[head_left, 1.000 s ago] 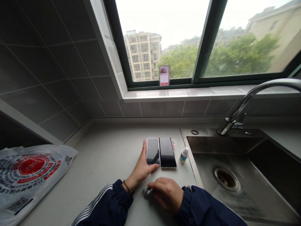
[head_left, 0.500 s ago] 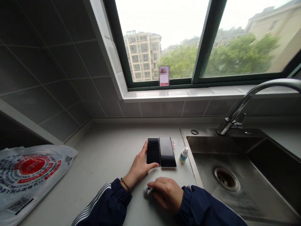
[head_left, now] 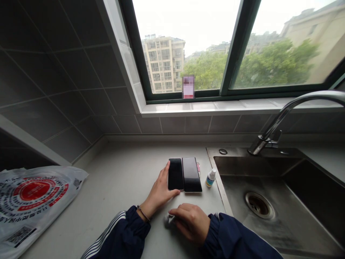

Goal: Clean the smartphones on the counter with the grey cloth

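Two dark-screened phones lie side by side on the grey counter (head_left: 121,180), the smaller left phone (head_left: 175,174) touching the larger right phone (head_left: 191,174). My left hand (head_left: 159,190) rests against the left phone, fingers along its left edge and thumb at its near end. My right hand (head_left: 190,220) is curled, knuckles up, on the counter in front of the phones, closed over a small white wad (head_left: 168,218) that shows at its left side. A small white dropper bottle (head_left: 210,178) with a blue label stands just right of the phones.
A steel sink (head_left: 269,201) with a curved tap (head_left: 283,115) fills the right side. A printed white plastic bag (head_left: 32,201) lies at the far left of the counter. Something small and pink (head_left: 198,167) peeks out behind the right phone. Tiled wall and window ledge run behind.
The left phone, tilted up a second ago, now lies flat; my left hand has slid slightly nearer along its edge. My right hand has barely moved.
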Action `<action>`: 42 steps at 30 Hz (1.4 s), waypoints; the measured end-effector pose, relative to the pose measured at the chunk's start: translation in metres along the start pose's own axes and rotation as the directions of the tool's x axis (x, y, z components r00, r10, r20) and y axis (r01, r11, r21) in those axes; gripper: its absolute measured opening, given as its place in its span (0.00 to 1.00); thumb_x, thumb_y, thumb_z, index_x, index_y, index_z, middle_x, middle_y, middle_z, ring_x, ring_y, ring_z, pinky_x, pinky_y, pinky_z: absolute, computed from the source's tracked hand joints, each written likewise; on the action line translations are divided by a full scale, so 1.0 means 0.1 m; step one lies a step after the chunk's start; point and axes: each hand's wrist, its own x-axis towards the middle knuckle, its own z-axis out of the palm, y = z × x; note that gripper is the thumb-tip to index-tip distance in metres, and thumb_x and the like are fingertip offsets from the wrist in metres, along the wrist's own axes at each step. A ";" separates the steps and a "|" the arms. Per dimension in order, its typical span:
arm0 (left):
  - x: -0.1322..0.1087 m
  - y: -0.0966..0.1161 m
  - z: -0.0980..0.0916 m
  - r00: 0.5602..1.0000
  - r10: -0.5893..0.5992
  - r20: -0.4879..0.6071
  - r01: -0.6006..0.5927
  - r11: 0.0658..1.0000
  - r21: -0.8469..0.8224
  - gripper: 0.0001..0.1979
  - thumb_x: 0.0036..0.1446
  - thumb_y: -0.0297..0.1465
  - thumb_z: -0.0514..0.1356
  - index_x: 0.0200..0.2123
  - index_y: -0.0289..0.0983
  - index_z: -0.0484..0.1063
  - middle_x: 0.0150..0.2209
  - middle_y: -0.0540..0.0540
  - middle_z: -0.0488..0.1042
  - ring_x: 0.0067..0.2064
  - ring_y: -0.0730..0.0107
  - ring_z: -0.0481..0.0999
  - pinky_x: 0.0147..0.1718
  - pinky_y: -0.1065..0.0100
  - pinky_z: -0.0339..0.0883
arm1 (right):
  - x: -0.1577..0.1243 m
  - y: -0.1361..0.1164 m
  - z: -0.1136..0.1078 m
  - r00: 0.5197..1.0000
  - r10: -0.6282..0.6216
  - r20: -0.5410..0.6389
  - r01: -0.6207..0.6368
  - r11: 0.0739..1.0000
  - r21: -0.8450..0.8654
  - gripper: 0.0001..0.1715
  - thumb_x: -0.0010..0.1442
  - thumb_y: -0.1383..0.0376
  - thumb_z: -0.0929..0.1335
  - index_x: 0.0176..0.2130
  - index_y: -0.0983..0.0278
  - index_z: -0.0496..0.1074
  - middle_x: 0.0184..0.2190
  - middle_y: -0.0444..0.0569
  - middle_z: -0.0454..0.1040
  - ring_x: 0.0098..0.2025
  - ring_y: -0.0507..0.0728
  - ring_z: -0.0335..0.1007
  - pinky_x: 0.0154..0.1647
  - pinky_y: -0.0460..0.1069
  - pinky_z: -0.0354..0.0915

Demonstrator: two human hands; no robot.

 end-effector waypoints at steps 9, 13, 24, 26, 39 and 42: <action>0.01 0.04 0.00 0.998 0.046 -0.052 -0.044 0.997 0.057 0.55 0.42 0.33 0.72 0.69 0.47 0.44 0.66 0.42 0.56 0.66 0.52 0.57 0.64 0.51 0.53 | 0.03 -0.05 -0.06 0.996 -0.017 -0.084 0.027 0.994 0.109 0.34 0.52 0.75 0.63 0.59 0.64 0.65 0.43 0.55 0.72 0.44 0.59 0.69 0.46 0.54 0.70; 0.00 0.11 0.00 0.987 0.050 -0.151 -0.046 0.998 0.034 0.48 0.46 0.34 0.70 0.67 0.48 0.50 0.64 0.42 0.60 0.58 0.56 0.68 0.56 0.57 0.64 | 0.05 -0.07 -0.10 0.985 -0.018 -0.174 0.033 0.996 0.080 0.29 0.56 0.74 0.63 0.57 0.63 0.66 0.46 0.56 0.71 0.47 0.60 0.67 0.48 0.56 0.69; -0.12 0.29 0.09 0.994 0.105 0.006 -0.104 0.989 -0.107 0.10 0.59 0.38 0.60 0.34 0.37 0.74 0.25 0.51 0.69 0.24 0.76 0.62 0.24 0.72 0.57 | 0.05 0.03 -0.14 0.886 0.161 -0.435 -0.225 0.969 -0.100 0.12 0.65 0.70 0.61 0.42 0.64 0.73 0.33 0.52 0.70 0.37 0.59 0.66 0.38 0.54 0.66; -0.16 0.32 0.13 0.992 0.117 0.045 -0.111 0.987 -0.117 0.10 0.60 0.38 0.59 0.31 0.37 0.72 0.24 0.52 0.68 0.24 0.76 0.62 0.24 0.72 0.56 | 0.05 0.04 -0.13 0.880 0.183 -0.439 -0.249 0.964 -0.096 0.12 0.65 0.69 0.61 0.39 0.63 0.73 0.30 0.51 0.69 0.34 0.58 0.66 0.36 0.52 0.64; -0.22 0.26 0.21 0.982 0.157 0.103 -0.146 0.984 -0.102 0.21 0.62 0.38 0.55 0.19 0.38 0.54 0.19 0.56 0.52 0.22 0.79 0.51 0.22 0.71 0.46 | 0.05 0.16 -0.28 0.834 0.277 -0.478 -0.349 0.934 -0.069 0.15 0.67 0.59 0.62 0.37 0.62 0.75 0.26 0.47 0.73 0.23 0.51 0.66 0.28 0.46 0.62; -0.23 0.26 0.24 0.980 0.166 0.108 -0.156 0.983 -0.098 0.23 0.62 0.38 0.55 0.18 0.38 0.51 0.18 0.56 0.50 0.22 0.79 0.50 0.23 0.70 0.45 | 0.02 0.24 -0.30 0.782 0.374 -0.498 -0.470 0.879 -0.078 0.13 0.64 0.57 0.64 0.35 0.62 0.74 0.19 0.42 0.70 0.19 0.52 0.66 0.24 0.46 0.59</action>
